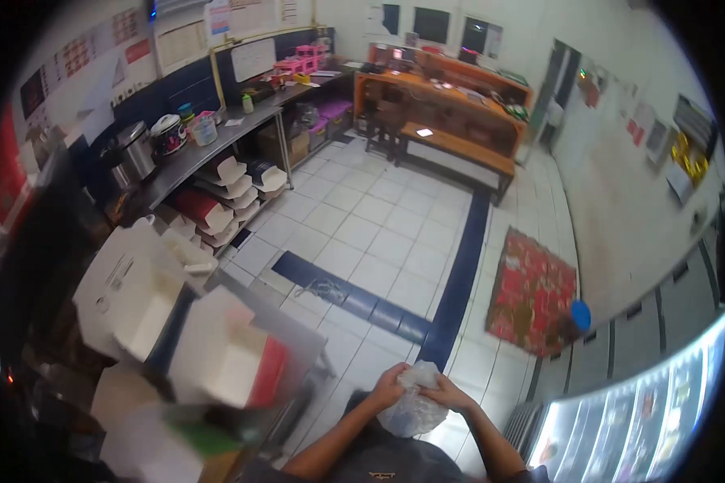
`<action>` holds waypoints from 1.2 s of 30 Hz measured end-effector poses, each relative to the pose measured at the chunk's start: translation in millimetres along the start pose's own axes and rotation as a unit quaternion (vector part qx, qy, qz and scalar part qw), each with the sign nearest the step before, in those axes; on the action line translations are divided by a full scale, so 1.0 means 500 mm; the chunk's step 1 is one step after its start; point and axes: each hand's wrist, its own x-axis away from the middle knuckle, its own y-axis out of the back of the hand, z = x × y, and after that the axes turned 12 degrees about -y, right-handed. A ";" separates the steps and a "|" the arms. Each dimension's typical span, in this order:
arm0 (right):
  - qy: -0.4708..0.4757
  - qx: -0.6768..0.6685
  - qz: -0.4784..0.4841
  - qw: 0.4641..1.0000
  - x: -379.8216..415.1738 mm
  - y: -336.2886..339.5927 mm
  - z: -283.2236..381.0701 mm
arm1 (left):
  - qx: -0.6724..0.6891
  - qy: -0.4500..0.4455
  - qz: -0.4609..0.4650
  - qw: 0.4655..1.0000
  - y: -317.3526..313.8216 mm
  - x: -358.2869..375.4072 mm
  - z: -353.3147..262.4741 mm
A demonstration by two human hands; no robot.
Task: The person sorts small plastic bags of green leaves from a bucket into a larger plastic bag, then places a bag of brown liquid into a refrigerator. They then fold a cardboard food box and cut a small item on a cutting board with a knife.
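Observation:
A crumpled translucent plastic bag (415, 410) is held close to my body at the bottom centre. My left hand (388, 386) has its fingers closed on the bag's upper left side. On the upper right side, my right hand (449, 394) grips the same bag. The bag hangs and bulges below both hands; its contents cannot be made out. Open white boxes (221, 346) stand on a surface to the left, apart from my hands.
A metal counter (217, 145) with pots runs along the left wall, folded boxes (234, 189) beneath it. An orange wooden desk (443, 88) and bench (459, 149) stand at the back. A red patterned mat (532, 290) and lit glass-fronted cooler (636, 402) are at right.

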 end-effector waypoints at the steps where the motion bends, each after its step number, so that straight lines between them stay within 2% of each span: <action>1: 0.087 0.026 -0.004 0.996 -0.086 0.049 0.046 | -0.175 -0.071 -0.044 0.981 0.018 -0.061 -0.065; 2: 0.174 0.050 -0.006 0.983 -0.174 0.098 0.090 | -0.344 -0.134 -0.089 0.925 0.038 -0.119 -0.116; 3: 0.181 0.140 -0.102 0.968 -0.265 0.140 0.130 | -0.340 -0.145 -0.097 0.924 0.070 -0.178 -0.147; 4: 0.183 0.150 -0.100 0.966 -0.329 0.176 0.189 | -0.436 -0.159 -0.144 0.874 0.105 -0.235 -0.177; 5: 0.206 0.086 -0.171 0.960 -0.377 0.200 0.244 | -0.525 -0.162 -0.189 0.814 0.142 -0.291 -0.198; 6: 0.227 0.023 -0.241 0.944 -0.423 0.228 0.305 | -0.521 -0.161 -0.197 0.815 0.180 -0.356 -0.211; 8: 0.219 -0.010 -0.255 0.942 -0.515 0.295 0.371 | -0.460 0.017 -0.246 0.853 0.236 -0.484 -0.224; 9: 0.189 0.002 -0.253 0.949 -0.559 0.327 0.391 | -0.291 -0.006 -0.211 0.933 0.300 -0.552 -0.170; 10: 0.170 0.010 -0.250 0.953 -0.618 0.355 0.436 | -0.294 -0.006 -0.217 0.931 0.315 -0.627 -0.197; 12: 0.169 0.013 -0.218 0.961 -0.654 0.373 0.556 | -0.168 -0.088 -0.120 0.975 0.331 -0.785 -0.252; 13: 0.128 0.087 -0.190 0.969 -0.682 0.397 0.603 | -0.180 -0.080 -0.119 0.973 0.357 -0.847 -0.256; 14: 0.087 0.162 -0.162 0.970 -0.731 0.428 0.646 | -0.269 -0.006 -0.132 0.954 0.388 -0.908 -0.256; 15: 0.173 0.190 -0.193 0.947 -0.799 0.467 0.658 | -0.353 0.067 -0.145 0.922 0.421 -0.971 -0.253; 16: 0.178 0.182 -0.191 0.948 -0.843 0.503 0.702 | -0.361 0.069 -0.144 0.919 0.454 -1.037 -0.251; 18: 0.187 0.286 -0.204 0.917 -0.925 0.590 0.803 | -0.362 0.041 -0.173 0.915 0.524 -1.187 -0.255; 19: 0.226 0.330 -0.182 0.898 -0.992 0.642 0.837 | -0.348 0.035 -0.172 0.921 0.551 -1.259 -0.286; 20: 0.218 0.324 -0.179 0.903 -1.035 0.681 0.854 | -0.347 0.047 -0.170 0.921 0.586 -1.311 -0.275; 22: 0.260 0.353 -0.121 0.891 -1.133 0.783 0.959 | -0.242 0.009 -0.185 0.952 0.683 -1.460 -0.264; 24: 0.241 0.299 -0.082 0.920 -1.236 0.860 1.047 | -0.294 0.018 -0.184 0.938 0.770 -1.571 -0.307; 26: 0.223 0.253 -0.043 0.940 -1.335 0.923 1.164 | -0.239 -0.025 -0.239 0.941 0.859 -1.674 -0.358; 28: 0.186 0.141 0.042 0.971 -1.434 0.974 1.304 | -0.231 -0.020 -0.274 0.933 0.948 -1.766 -0.395; 29: 0.234 0.164 0.020 0.958 -1.478 0.996 1.374 | -0.185 -0.013 -0.321 0.929 0.982 -1.814 -0.426; 30: 0.234 0.167 0.019 0.958 -1.541 1.021 1.426 | -0.139 -0.005 -0.366 0.920 1.021 -1.865 -0.454; 31: 0.239 0.190 -0.027 0.952 -1.607 1.043 1.470 | -0.138 -0.004 -0.364 0.921 1.071 -1.911 -0.471; 33: 0.272 0.226 -0.112 0.929 -1.749 1.088 1.541 | -0.100 -0.071 -0.376 0.919 1.180 -2.015 -0.498; 34: 0.271 0.223 -0.115 0.929 -1.811 1.105 1.583 | -0.102 -0.069 -0.372 0.920 1.226 -2.071 -0.522; 36: 0.240 0.144 -0.051 0.959 -1.934 1.138 1.672 | -0.092 -0.065 -0.335 0.935 1.322 -2.189 -0.575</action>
